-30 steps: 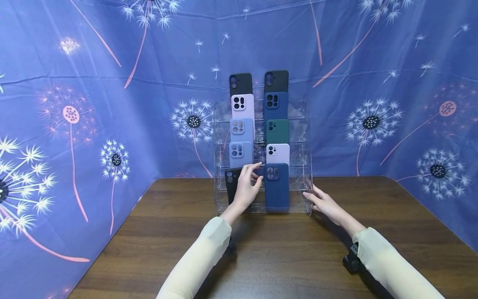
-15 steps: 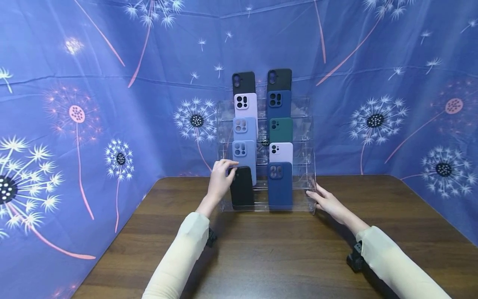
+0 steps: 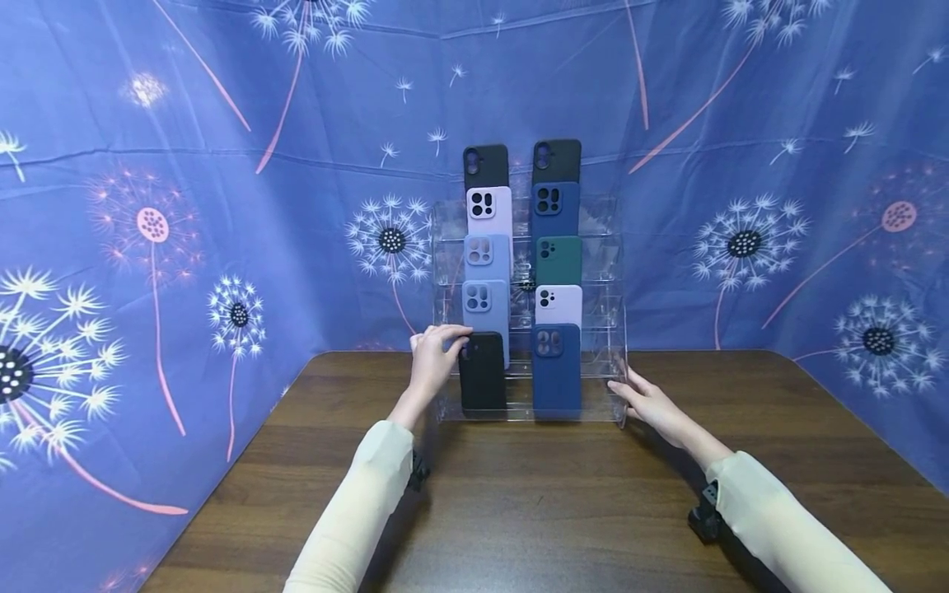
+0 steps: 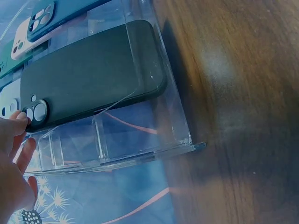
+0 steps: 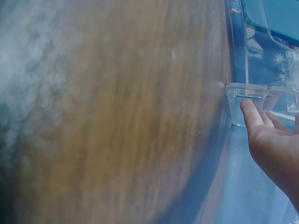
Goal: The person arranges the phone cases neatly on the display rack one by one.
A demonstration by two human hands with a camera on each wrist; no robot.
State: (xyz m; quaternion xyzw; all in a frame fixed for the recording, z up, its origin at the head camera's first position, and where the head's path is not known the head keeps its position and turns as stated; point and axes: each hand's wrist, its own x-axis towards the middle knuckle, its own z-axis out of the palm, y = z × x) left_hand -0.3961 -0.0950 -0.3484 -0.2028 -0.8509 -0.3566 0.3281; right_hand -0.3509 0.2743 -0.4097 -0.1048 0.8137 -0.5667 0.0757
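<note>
A clear tiered display stand (image 3: pixel 604 399) bears two columns of phone cases. My left hand (image 3: pixel 433 354) is at the upper left corner of the black phone case (image 3: pixel 483 375) on the lowest tier, pinching it beside its camera opening. That case stands nearly upright, and in the left wrist view its lower end (image 4: pixel 149 60) lies behind the clear front lip. Beside it on the same tier is a dark blue phone case (image 3: pixel 556 379). My right hand (image 3: pixel 652 405) touches the stand's right side panel with extended fingers, seen in the right wrist view at the clear edge (image 5: pixel 261 88).
Higher tiers carry light blue (image 3: pixel 485 317), lilac (image 3: pixel 489 206), green (image 3: pixel 559 263), pale pink (image 3: pixel 558 305) and more dark cases. The stand is on a brown wooden table (image 3: pixel 519 511), with a blue dandelion-print cloth (image 3: pixel 296 231) hanging behind and at the sides.
My left hand has moved from in front of the black phone case to its left edge. The case, tilted before, now stands straighter and farther right. My right hand stays at the stand's side.
</note>
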